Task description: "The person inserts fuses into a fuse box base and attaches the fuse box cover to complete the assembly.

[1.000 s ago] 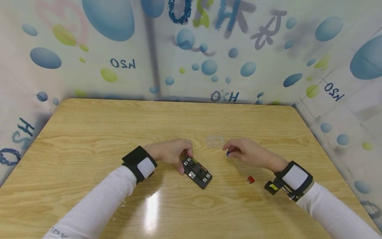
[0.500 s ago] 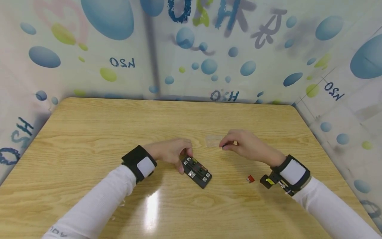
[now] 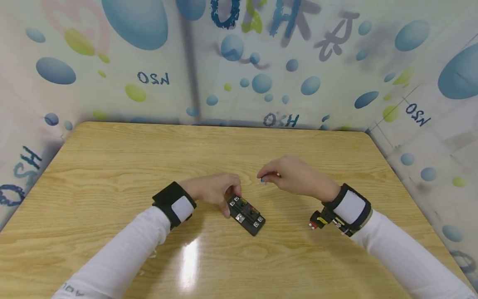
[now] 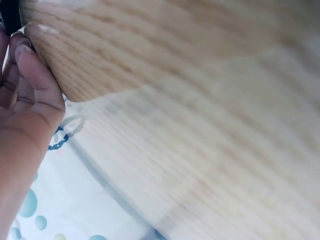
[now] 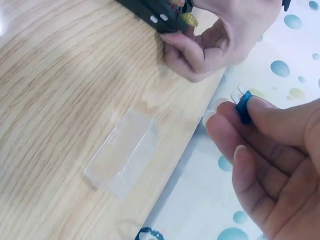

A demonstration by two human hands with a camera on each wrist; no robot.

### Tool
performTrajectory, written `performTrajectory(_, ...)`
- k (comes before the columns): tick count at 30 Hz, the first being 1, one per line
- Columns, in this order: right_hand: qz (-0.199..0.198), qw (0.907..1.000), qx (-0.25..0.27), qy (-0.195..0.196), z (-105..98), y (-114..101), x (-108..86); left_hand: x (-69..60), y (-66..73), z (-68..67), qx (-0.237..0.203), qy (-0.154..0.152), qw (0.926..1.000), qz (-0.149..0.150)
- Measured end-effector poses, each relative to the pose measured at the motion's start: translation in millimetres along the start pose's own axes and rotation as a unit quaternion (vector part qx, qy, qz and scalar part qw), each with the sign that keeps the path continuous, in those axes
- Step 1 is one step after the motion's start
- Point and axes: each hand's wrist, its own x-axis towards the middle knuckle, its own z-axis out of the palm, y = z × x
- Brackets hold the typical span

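Nearest, two white sleeves point(image 3: 119, 249) are running in from the lower corners, each ending at a black wristband point(image 3: 174, 205) with a pale panel; a streak of glare is lying on the wood between them. Red piece point(image 3: 312, 226), one, small: lying on the table to the right of the black board; the right wristband's camera point(image 3: 319, 219) is standing in the way, covering part of it. Black board point(image 3: 249, 216), one: lying slantwise near the table's middle, bearing silvery fittings and a yellow part point(image 5: 190, 20). Left hand point(image 3: 213, 190), one: holding the board's far-left end between thumb and fingers. Right hand point(image 3: 296, 176), one: hovering right of the board and slightly farther off, keeping a narrow pinch on a blue piece point(image 5: 244, 108), two thin wires sticking out of it. Clear plastic box point(image 5: 122, 155), one: resting on the table, apart from the board. Farthest, the wood-grained table point(image 3: 149, 149) is meeting a whitish backdrop point(image 3: 164, 99) that is showing blue and green spots and lettering.
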Motion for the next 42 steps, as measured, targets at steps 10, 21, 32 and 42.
performTrajectory(10, -0.075, 0.9964, -0.011, 0.038, 12, -10, 12.4, 2.5, -3.3, 0.7, 0.016, 0.000, 0.9998, 0.013)
performTrajectory(21, -0.051, 0.9983, -0.028, 0.006, 19, -22, 21.7, 2.8, -4.6, 1.2, 0.004, 0.002, 0.9999, 0.009)
performTrajectory(32, -0.012, 0.9990, -0.032, -0.029, 35, -38, 25.3, 3.1, -4.3, 0.7, -0.020, -0.005, 0.9998, 0.005)
performTrajectory(42, -0.001, 0.9992, -0.017, -0.036, 45, -45, 28.1, 2.5, -4.2, 0.3, -0.032, -0.006, 0.9994, 0.010)
